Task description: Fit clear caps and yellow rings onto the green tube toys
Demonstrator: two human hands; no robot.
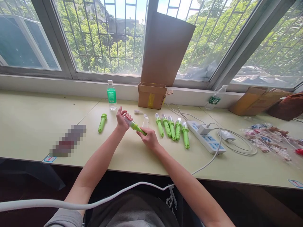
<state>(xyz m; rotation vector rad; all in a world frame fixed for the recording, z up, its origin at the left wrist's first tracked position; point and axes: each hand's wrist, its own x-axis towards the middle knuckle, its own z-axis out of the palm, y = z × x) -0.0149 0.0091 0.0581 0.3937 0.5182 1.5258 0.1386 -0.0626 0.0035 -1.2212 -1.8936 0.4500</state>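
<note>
My right hand [149,138] grips the green handle of a small wand-like toy [135,126]. My left hand [122,119] closes its fingers round the clear top end of the same toy. I hold it tilted above the pale desk [35,123]. A row of several matching green toys [172,127] lies just right of my hands. One loose green handle [102,122] lies to the left. A small clear cap piece [145,120] stands behind my right hand.
A green-labelled water bottle [111,99] and an open cardboard box [151,95] stand by the window sill. A white power strip [206,137] with a charger and cables lies to the right, with plastic packets [267,137] beyond. A white cable [99,201] crosses my lap.
</note>
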